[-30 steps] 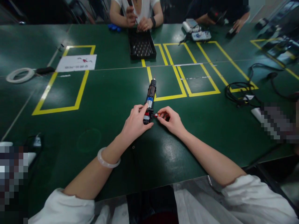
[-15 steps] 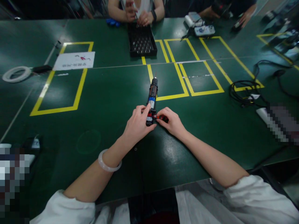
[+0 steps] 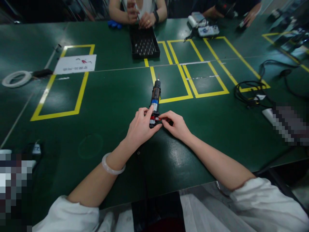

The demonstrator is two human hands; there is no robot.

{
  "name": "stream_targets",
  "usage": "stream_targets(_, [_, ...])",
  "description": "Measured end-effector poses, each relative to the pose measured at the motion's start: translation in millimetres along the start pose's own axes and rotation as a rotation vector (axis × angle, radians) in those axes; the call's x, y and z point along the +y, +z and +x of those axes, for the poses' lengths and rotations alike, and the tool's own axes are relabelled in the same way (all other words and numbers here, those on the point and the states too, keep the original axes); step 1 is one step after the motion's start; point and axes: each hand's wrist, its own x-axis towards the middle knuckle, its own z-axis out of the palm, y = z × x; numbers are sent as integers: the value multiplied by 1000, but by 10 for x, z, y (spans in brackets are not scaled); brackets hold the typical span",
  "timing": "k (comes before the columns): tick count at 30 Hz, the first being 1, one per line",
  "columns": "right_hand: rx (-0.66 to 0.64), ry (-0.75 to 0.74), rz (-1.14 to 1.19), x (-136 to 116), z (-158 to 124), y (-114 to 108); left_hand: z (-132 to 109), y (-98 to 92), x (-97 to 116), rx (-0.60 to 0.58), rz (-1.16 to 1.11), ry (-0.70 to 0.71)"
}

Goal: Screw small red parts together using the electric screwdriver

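On the green table (image 3: 113,93) lies what looks like an electric screwdriver (image 3: 156,93) with inner parts bare. It has a black collar, a thin bit pointing away from me, a blue and silver band and a red and black near end. My left hand (image 3: 140,125) is wrapped round the near end from the left, the index finger along the silver part. From the right, my right hand (image 3: 177,125) pinches at a small red piece (image 3: 158,119) at the side of that end. Whether the piece is a wire or a lever, I cannot tell.
A black tray (image 3: 145,45) of small upright pieces stands before a person (image 3: 147,17) across the table. A white sheet (image 3: 75,63) and white coil (image 3: 16,79) lie left; a coiled black cable (image 3: 251,93) lies right. Yellow tape marks the table.
The right fingers have shifted slightly, the index finger now reaching further over the red piece. The left hand keeps its hold. The whole view has moved slightly.
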Motion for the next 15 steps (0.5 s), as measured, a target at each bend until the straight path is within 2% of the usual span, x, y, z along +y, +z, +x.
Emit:
stream_targets(8, [-9, 10, 92, 26, -12, -5, 85, 30, 65, 39, 139, -65])
stream_targets(15, [-54, 0, 166, 36, -42, -20, 63, -58, -81, 46, 254, -27])
